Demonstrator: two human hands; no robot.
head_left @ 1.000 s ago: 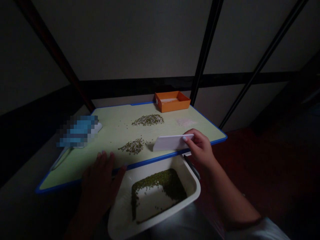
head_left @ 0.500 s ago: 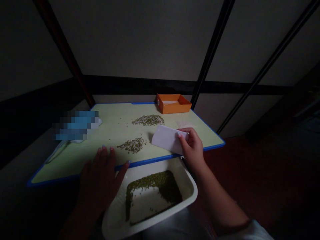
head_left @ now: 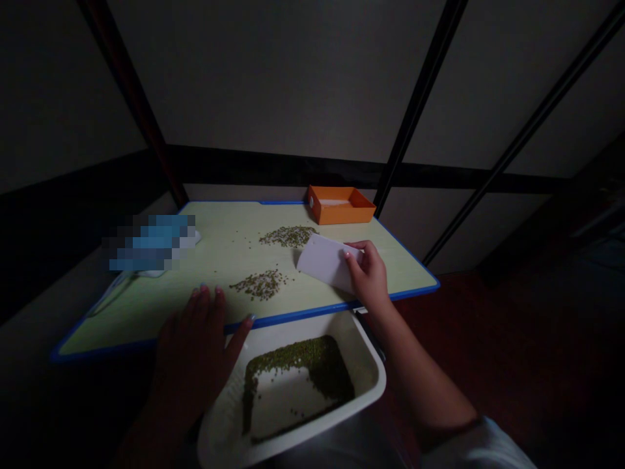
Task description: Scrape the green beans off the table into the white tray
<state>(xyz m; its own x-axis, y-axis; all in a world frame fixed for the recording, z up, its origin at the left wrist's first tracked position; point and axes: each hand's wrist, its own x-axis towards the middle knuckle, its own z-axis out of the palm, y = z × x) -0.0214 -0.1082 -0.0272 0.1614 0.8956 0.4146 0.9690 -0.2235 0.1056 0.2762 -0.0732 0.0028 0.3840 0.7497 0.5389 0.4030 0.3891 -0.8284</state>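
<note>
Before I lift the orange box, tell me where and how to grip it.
Probably pinch the near side of the orange box, coming from the front and above: its top is open, its rim looks thin, and that side faces you.

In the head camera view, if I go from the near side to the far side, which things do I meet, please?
White tub → nearer pile of green seeds → farther pile of green seeds → orange box.

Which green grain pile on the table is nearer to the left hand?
The front pile; the back pile lies farther away, nearer the orange box.
</note>
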